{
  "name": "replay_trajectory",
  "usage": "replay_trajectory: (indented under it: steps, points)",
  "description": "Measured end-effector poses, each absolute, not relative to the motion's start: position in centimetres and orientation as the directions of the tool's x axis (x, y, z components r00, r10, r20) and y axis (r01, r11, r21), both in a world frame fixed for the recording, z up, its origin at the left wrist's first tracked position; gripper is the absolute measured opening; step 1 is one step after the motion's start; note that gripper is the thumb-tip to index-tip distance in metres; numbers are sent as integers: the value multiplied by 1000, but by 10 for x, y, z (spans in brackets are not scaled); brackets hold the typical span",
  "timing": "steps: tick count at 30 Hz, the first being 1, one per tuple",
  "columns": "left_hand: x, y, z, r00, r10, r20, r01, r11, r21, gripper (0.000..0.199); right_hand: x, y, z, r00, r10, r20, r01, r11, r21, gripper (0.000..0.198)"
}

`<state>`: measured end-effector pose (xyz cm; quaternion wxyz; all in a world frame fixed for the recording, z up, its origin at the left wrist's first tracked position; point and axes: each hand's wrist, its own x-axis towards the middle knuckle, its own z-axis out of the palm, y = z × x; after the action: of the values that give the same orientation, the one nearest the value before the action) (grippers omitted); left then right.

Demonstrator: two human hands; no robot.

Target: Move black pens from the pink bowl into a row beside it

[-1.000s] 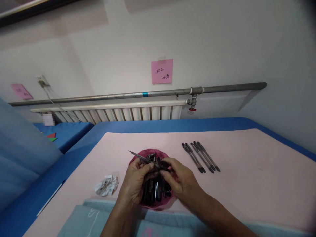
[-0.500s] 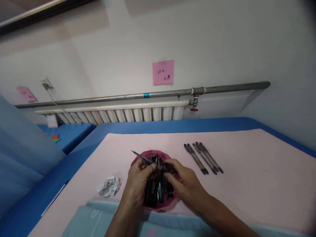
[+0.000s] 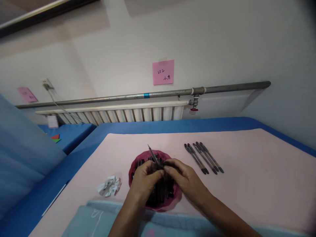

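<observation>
Above a pink-red basket (image 3: 130, 174) full of black pen parts, my two hands meet at the fingertips. My left hand (image 3: 143, 184) is closed on a slim pen (image 3: 153, 154), whose thin tip points up and slightly left. My right hand (image 3: 187, 181) pinches at the pen's lower end; the fingers hide most of that end, and I cannot tell whether a separate part is there. Dark pen pieces (image 3: 160, 196) fill the basket below. To the right, several capped pens (image 3: 203, 158) lie side by side at a slant on the pink sheet.
Crumpled white paper (image 3: 110, 186) lies left of the basket on the pink sheet (image 3: 247, 184). Light blue cloth (image 3: 86, 219) runs along the near edge. A radiator (image 3: 138, 113) and a metal pipe (image 3: 111, 98) line the wall behind.
The pen has swung from a low slant to the left to a steeper one. My left hand has moved slightly right, closer to my right hand, uncovering the basket's left rim.
</observation>
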<state>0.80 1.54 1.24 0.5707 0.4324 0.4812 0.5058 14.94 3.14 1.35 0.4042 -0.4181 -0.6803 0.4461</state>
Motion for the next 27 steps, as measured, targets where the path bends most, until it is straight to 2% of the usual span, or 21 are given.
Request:
replay_trajectory:
  steps: [5, 7, 12, 17, 20, 24, 27]
  points:
    - [3, 12, 19, 99, 991, -87, 46, 83, 995, 11, 151, 36, 9, -288, 946, 145, 143, 193, -971, 12]
    - [-9, 14, 23, 14, 996, -88, 21, 88, 996, 17, 153, 39, 5, -259, 961, 100, 58, 119, -991, 14]
    - [-47, 24, 21, -349, 936, -42, 76, 73, 994, 23, 154, 45, 1, -232, 973, -5, -51, -17, -999, 14]
    - [-60, 27, 12, -378, 924, 63, 335, 73, 939, 13, 154, 46, 2, -241, 969, -50, -75, -70, -995, 12]
    - [-58, 27, 11, -336, 933, 128, 545, 82, 834, 12, 155, 47, 2, -249, 966, -63, -56, -79, -995, 13]
    - [-51, 31, 8, -233, 945, 228, 832, 73, 550, 21, 156, 49, 0, -271, 962, -41, -28, -51, -998, 14]
    - [-42, 35, 4, -137, 956, 260, 934, 38, 354, 25, 156, 49, -2, -271, 962, -40, -15, -46, -999, 13]
